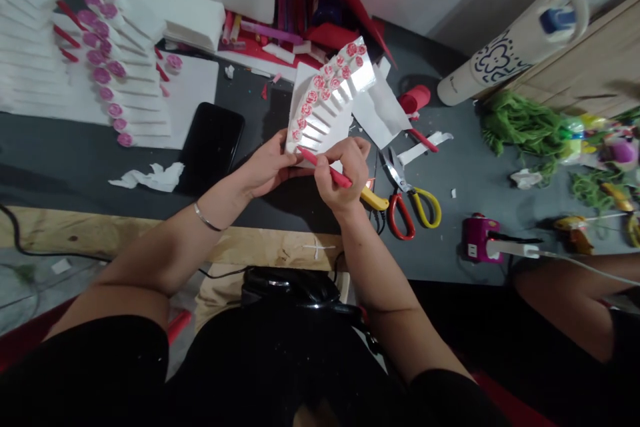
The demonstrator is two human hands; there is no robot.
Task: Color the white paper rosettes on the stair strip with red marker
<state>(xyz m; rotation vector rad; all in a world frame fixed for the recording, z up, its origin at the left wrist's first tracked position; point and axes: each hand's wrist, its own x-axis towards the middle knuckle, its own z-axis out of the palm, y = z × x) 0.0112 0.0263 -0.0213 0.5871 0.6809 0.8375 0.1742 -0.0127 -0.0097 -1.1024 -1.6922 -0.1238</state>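
Hands busy above the dark grey table [440, 193] — both pinching.
Left hand [267, 170] grips a white paper fan tipped with pink rosettes [325, 100]; right hand [345, 177] pinches a slim red stick [325, 168].

On my feed, red-swirled rosettes [319, 81] line the white pleated paper [320, 121]; I see a red stick [314, 161] and scissors [396, 172] with one red handle, one yellow.
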